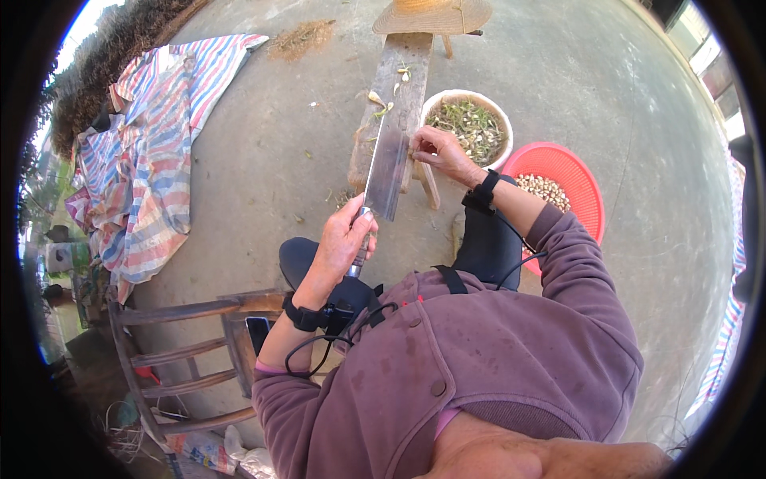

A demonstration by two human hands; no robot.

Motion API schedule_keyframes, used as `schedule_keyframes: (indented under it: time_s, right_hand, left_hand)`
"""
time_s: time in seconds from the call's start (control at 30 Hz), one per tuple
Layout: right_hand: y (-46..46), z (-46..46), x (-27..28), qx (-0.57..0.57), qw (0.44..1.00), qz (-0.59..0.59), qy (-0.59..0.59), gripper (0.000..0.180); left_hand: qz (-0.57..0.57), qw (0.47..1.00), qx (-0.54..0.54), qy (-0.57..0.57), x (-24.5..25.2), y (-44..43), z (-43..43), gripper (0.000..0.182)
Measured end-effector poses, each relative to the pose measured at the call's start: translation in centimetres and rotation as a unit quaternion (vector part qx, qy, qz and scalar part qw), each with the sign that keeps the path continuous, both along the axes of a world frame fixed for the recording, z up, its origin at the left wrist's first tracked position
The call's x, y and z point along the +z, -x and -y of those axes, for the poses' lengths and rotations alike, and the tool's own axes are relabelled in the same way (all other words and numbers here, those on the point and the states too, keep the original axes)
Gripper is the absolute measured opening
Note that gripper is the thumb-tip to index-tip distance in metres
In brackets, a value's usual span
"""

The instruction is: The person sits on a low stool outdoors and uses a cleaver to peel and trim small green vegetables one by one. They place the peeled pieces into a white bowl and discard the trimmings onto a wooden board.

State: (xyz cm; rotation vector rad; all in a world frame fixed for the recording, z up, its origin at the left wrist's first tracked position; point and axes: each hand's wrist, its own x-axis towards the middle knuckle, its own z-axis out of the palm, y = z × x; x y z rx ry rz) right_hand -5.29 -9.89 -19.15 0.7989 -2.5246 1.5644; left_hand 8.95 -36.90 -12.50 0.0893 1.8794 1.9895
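Note:
My left hand (pixel 345 239) is closed around the handle of a cleaver (pixel 385 170), whose broad blade lies over the near end of a narrow wooden bench (pixel 398 90). Beside the blade, at the bench's right edge, my right hand (pixel 440 152) has its fingers curled; whether something small is between them cannot be told. A few pale bulbs with green sprouts (pixel 377 99) lie farther up the bench. To the right of the bench stands a white-rimmed basin (pixel 508 129) full of green and whitish plant pieces. A red plastic basket (pixel 583 179) holds many small brownish-white pieces, partly behind my right arm.
A straw hat (pixel 431 21) rests on the bench's far end. Striped plastic sheeting (pixel 149 173) covers ground at the left. A wooden chair (pixel 179 359) stands at lower left, with a phone (pixel 257 332) by my left forearm. Dry debris (pixel 299 41) lies on the concrete floor.

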Motion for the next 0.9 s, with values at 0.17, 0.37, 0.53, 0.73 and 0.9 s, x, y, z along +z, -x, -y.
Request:
schedule_keyframes:
  time_s: [0.17, 0.37, 0.53, 0.73, 0.9]
  right_hand:
    - [0.0, 0.7, 0.5, 0.003, 1.0, -0.027, 0.008, 0.014]
    - [1.1, 1.0, 0.6, -0.014, 0.997, 0.067, 0.022, 0.011]
    - [0.1, -0.2, -1.1, -0.037, 0.995, 0.072, 0.05, 0.01]
    - [-0.1, -0.4, -1.9, -0.087, 0.991, 0.083, 0.061, 0.009]
    - [-0.3, 0.7, -1.4, -0.044, 0.999, -0.002, 0.005, 0.009]
  left_hand:
    - [-0.006, 0.999, 0.032, 0.019, -0.8, 0.0, 0.2, 0.042]
    - [-0.027, 0.997, 0.069, -0.018, -0.8, -0.7, 0.2, 0.042]
    - [-0.022, 0.999, 0.028, -0.008, -0.9, -1.6, 0.1, 0.043]
    - [-0.016, 1.0, 0.007, 0.017, -1.9, -1.5, 0.1, 0.044]
    - [-0.067, 0.995, 0.044, 0.06, -1.8, -1.5, 0.5, 0.044]
